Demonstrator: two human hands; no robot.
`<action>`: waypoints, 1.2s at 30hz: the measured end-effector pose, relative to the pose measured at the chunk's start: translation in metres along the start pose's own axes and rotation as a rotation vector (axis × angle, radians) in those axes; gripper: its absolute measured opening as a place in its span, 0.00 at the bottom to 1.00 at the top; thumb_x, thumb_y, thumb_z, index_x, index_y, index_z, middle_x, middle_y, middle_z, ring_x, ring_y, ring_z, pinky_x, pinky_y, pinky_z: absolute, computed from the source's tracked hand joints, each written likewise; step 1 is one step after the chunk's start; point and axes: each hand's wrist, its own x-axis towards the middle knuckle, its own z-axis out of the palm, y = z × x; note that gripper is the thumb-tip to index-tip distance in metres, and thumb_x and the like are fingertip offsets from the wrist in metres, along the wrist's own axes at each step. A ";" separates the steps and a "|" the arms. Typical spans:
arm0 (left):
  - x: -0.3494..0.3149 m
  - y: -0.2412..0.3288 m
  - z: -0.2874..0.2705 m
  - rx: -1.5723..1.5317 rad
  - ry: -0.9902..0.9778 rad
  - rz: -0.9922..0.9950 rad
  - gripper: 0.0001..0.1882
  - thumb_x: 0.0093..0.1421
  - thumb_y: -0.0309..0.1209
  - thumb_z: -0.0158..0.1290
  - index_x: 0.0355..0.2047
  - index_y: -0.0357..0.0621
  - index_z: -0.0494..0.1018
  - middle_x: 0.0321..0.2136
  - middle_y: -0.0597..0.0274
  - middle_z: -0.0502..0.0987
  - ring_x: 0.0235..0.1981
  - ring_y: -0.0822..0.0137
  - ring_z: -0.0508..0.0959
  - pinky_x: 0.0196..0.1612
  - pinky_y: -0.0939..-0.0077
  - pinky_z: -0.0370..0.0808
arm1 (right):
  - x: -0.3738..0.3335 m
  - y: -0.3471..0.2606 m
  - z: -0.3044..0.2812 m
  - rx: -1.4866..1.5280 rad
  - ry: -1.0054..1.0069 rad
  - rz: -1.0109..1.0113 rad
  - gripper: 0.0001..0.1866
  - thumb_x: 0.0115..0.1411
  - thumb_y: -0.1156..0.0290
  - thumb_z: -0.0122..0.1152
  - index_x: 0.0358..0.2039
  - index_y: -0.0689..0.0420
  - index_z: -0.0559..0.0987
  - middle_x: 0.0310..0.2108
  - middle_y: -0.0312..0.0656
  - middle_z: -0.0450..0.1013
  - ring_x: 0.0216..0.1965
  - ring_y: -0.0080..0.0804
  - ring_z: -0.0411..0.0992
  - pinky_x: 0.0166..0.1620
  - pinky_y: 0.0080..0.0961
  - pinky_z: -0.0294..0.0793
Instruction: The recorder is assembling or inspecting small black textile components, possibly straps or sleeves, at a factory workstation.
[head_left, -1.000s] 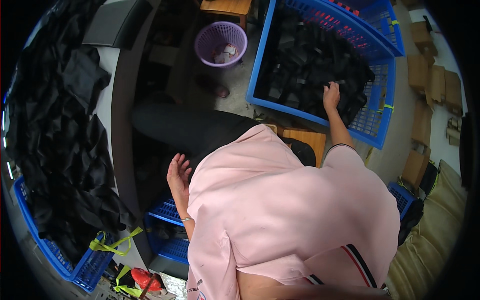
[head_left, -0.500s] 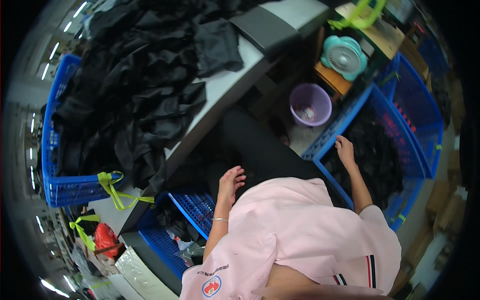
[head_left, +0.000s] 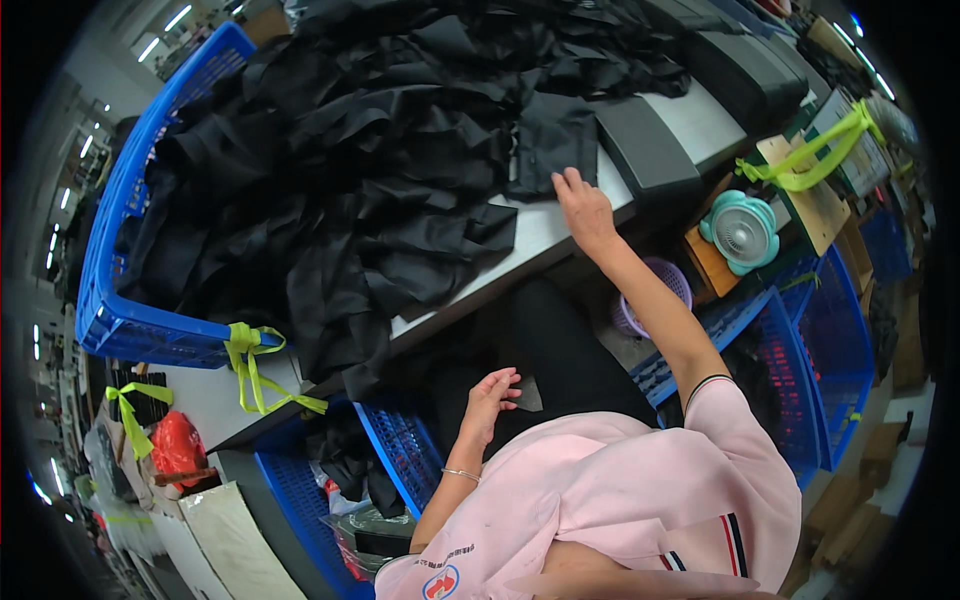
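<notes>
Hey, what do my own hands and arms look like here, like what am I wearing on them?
Your left hand and right hand are ungloved. A thin, light metallic-looking bracelet circles the left wrist; nothing shows on the right one. The right sleeve is short and pale pink, with a dark edge.

lettering on a pink shirt (head_left: pixel 620 480)
small dark characters (head_left: pixel 460 554) sit above a round blue-ringed emblem (head_left: pixel 440 582)
</notes>
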 end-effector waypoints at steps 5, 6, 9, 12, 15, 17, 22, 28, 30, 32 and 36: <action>-0.013 0.039 0.008 0.015 -0.043 0.171 0.18 0.70 0.37 0.52 0.56 0.42 0.75 0.49 0.61 0.80 0.41 0.73 0.79 0.40 0.80 0.76 | 0.015 -0.008 -0.026 0.127 -0.005 0.205 0.04 0.62 0.74 0.57 0.30 0.58 0.73 0.34 0.41 0.70 0.24 0.37 0.76 0.29 0.30 0.74; -0.015 0.050 0.013 0.015 -0.040 0.226 0.19 0.70 0.37 0.52 0.56 0.41 0.74 0.48 0.61 0.80 0.42 0.74 0.79 0.41 0.80 0.75 | 0.021 -0.018 -0.053 0.436 0.086 0.405 0.04 0.64 0.74 0.56 0.33 0.59 0.73 0.33 0.41 0.71 0.23 0.35 0.76 0.28 0.29 0.73; -0.017 0.093 0.039 0.030 -0.037 0.496 0.23 0.66 0.34 0.58 0.58 0.39 0.72 0.51 0.61 0.78 0.43 0.74 0.77 0.45 0.80 0.74 | -0.001 -0.031 -0.092 1.168 0.093 0.828 0.09 0.71 0.68 0.53 0.38 0.60 0.76 0.27 0.43 0.78 0.27 0.26 0.75 0.33 0.25 0.73; -0.013 0.140 0.068 0.377 0.118 0.843 0.32 0.55 0.32 0.67 0.59 0.38 0.70 0.56 0.56 0.74 0.51 0.62 0.75 0.54 0.70 0.72 | -0.037 -0.055 -0.096 1.701 -0.054 1.084 0.11 0.72 0.64 0.54 0.37 0.58 0.77 0.28 0.46 0.78 0.30 0.30 0.77 0.40 0.25 0.74; 0.009 0.163 0.097 0.656 0.212 1.111 0.38 0.50 0.33 0.69 0.61 0.41 0.67 0.59 0.52 0.70 0.57 0.52 0.71 0.59 0.62 0.69 | -0.084 -0.068 -0.084 1.946 -0.134 1.354 0.12 0.70 0.63 0.57 0.32 0.54 0.68 0.31 0.46 0.79 0.34 0.33 0.78 0.44 0.32 0.77; 0.029 0.160 0.107 0.765 0.234 1.127 0.37 0.50 0.31 0.68 0.61 0.42 0.69 0.58 0.52 0.71 0.57 0.51 0.71 0.60 0.61 0.69 | -0.096 -0.076 -0.085 2.045 -0.129 1.442 0.12 0.71 0.64 0.56 0.32 0.52 0.67 0.32 0.46 0.78 0.35 0.33 0.78 0.45 0.32 0.76; 0.053 0.153 0.124 0.747 0.255 1.064 0.17 0.56 0.31 0.63 0.45 0.40 0.79 0.39 0.56 0.79 0.42 0.54 0.75 0.48 0.63 0.71 | -0.104 -0.062 -0.086 2.043 -0.255 1.328 0.12 0.71 0.65 0.55 0.32 0.55 0.66 0.31 0.48 0.77 0.36 0.35 0.78 0.44 0.33 0.76; 0.076 0.152 0.122 0.753 0.191 0.868 0.07 0.59 0.29 0.62 0.37 0.40 0.82 0.31 0.58 0.82 0.33 0.61 0.81 0.37 0.70 0.75 | -0.116 -0.061 -0.099 1.871 -0.365 1.396 0.10 0.70 0.67 0.55 0.35 0.58 0.68 0.32 0.49 0.76 0.37 0.37 0.78 0.44 0.33 0.77; 0.069 0.155 0.125 0.795 0.221 0.929 0.06 0.59 0.30 0.62 0.35 0.41 0.83 0.28 0.59 0.81 0.33 0.62 0.80 0.37 0.70 0.74 | -0.121 -0.063 -0.114 1.585 -0.446 1.414 0.09 0.69 0.70 0.57 0.43 0.63 0.73 0.35 0.47 0.77 0.40 0.38 0.78 0.46 0.35 0.77; 0.062 0.157 0.123 0.811 0.201 0.989 0.06 0.59 0.29 0.62 0.34 0.41 0.82 0.28 0.59 0.81 0.32 0.61 0.79 0.37 0.70 0.74 | -0.118 -0.075 -0.156 1.287 -0.401 1.126 0.08 0.68 0.73 0.57 0.43 0.64 0.75 0.37 0.47 0.77 0.42 0.39 0.78 0.48 0.35 0.76; 0.036 0.154 0.135 0.845 0.098 1.144 0.03 0.60 0.28 0.60 0.33 0.41 0.80 0.28 0.60 0.79 0.32 0.59 0.77 0.38 0.69 0.72 | -0.087 -0.068 -0.171 0.542 0.111 0.155 0.09 0.58 0.79 0.63 0.40 0.62 0.79 0.38 0.50 0.75 0.43 0.44 0.77 0.44 0.35 0.77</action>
